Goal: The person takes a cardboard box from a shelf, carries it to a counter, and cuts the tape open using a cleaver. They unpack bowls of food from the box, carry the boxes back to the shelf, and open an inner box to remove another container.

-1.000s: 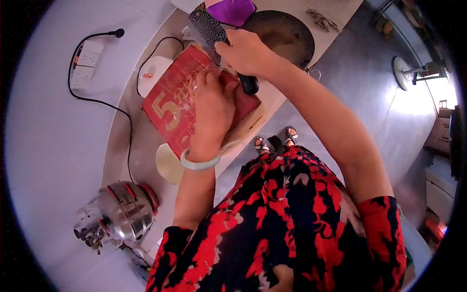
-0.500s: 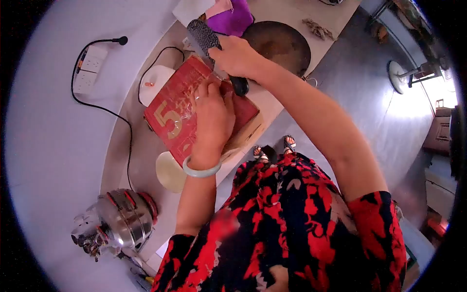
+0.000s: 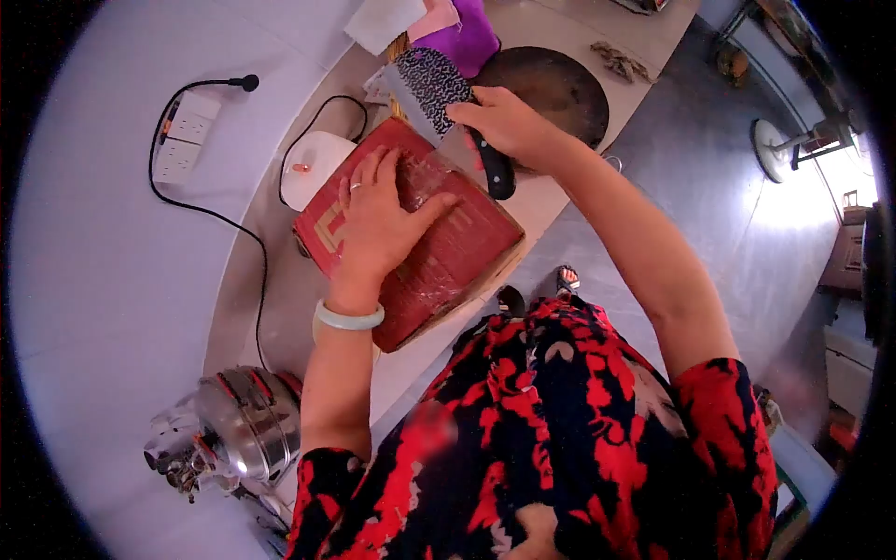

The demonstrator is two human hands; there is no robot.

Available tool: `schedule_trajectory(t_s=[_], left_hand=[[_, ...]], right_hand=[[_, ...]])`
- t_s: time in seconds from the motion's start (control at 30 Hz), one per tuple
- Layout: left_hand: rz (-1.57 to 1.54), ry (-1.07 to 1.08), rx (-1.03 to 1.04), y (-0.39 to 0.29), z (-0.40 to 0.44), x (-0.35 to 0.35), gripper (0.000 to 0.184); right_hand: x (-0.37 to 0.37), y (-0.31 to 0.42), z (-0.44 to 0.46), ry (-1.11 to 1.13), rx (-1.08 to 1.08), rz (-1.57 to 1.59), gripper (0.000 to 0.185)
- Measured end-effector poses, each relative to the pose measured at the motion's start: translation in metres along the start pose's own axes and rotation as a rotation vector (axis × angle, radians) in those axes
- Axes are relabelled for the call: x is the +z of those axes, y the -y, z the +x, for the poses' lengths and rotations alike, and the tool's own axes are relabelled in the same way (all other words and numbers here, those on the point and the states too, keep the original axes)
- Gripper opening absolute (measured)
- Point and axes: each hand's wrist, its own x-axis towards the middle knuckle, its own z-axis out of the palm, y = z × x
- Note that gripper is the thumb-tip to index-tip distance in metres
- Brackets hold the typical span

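A red cardboard box (image 3: 457, 243) with clear tape on its top rests on the light counter. My left hand (image 3: 378, 219), with a ring and a pale bangle at the wrist, lies on the box top, thumb and fingers spread. My right hand (image 3: 509, 126) is wrapped round the black handle of a cleaver (image 3: 434, 89), whose broad speckled blade points up and left, over the far edge of the box. Whether the blade touches the box I cannot tell.
A dark round pan lid (image 3: 560, 89) and a purple cloth (image 3: 467, 42) lie beyond the box. Left of it are a white object (image 3: 317, 168) with a cord and wall sockets (image 3: 182, 140). A steel pot (image 3: 247, 420) stands nearer, at the lower left.
My left hand has shifted left on the box and its thumb has spread. The box has turned, showing more of its plain red part. The cleaver has moved slightly right, away from my left hand.
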Motion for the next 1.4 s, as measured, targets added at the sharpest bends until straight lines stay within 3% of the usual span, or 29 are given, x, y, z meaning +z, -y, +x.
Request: schedule_trajectory(t_s=[0.23,0.33,0.43,0.53,0.63,0.77,0.87,1.1,1.4], left_hand=[[-0.030,0.041,-0.036,0.005,0.003,-0.004,0.095],[-0.058,0.043,-0.027,0.007,0.004,-0.003,0.098],[-0.060,0.012,0.000,0.013,0.004,-0.001,0.100],[0.010,-0.025,0.057,0.014,0.000,0.004,0.100],[0.042,-0.013,0.065,0.013,-0.001,0.002,0.099],[0.033,0.001,0.035,0.010,0.002,0.003,0.099],[0.031,-0.016,0.043,0.011,0.003,0.004,0.099],[-0.017,-0.047,0.059,0.013,-0.002,0.003,0.099],[-0.056,-0.081,0.063,0.012,-0.002,0.004,0.100]], right_hand=[[0.006,0.009,-0.013,-0.043,0.134,0.094,0.028],[0.007,0.007,-0.015,-0.085,0.094,0.015,0.029],[-0.014,0.023,-0.042,0.041,0.121,-0.165,0.030],[-0.035,0.032,-0.057,-0.321,-0.014,-0.061,0.032],[-0.060,0.038,-0.073,-0.195,-0.051,-0.164,0.032],[-0.061,0.070,-0.100,0.053,0.184,-0.369,0.029],[-0.057,0.080,-0.101,0.112,0.299,-0.433,0.029],[-0.059,0.090,-0.079,0.149,0.316,-0.678,0.023],[-0.065,0.078,-0.060,0.200,0.364,-0.638,0.030]])
